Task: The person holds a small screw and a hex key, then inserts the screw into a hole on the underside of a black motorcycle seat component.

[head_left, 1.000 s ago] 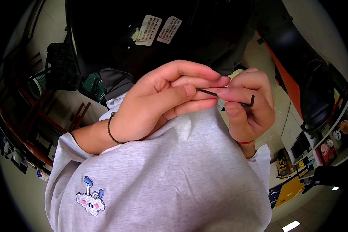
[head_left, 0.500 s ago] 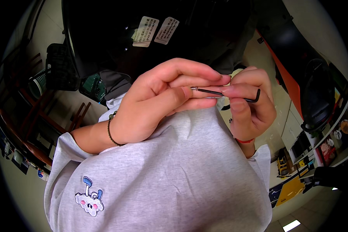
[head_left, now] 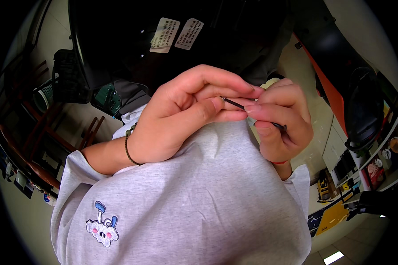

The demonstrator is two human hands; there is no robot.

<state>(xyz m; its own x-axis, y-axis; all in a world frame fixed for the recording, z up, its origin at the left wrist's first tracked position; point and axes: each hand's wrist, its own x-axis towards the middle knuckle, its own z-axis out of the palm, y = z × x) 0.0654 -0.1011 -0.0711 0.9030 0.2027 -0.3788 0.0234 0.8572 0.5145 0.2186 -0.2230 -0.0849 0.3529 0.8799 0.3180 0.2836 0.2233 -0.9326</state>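
Two bare hands meet fingertip to fingertip above a grey sweatshirt (head_left: 199, 190): left hand (head_left: 181, 117) and right hand (head_left: 281, 123) both pinch one thin black hex key (head_left: 235, 104), held between them.

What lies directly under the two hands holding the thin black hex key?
Under the left hand and right hand pinching the hex key lies a grey sweatshirt. Whatever is beneath that fabric is covered.

hex key (head_left: 235, 104) between left hand (head_left: 181, 117) and right hand (head_left: 281, 121).
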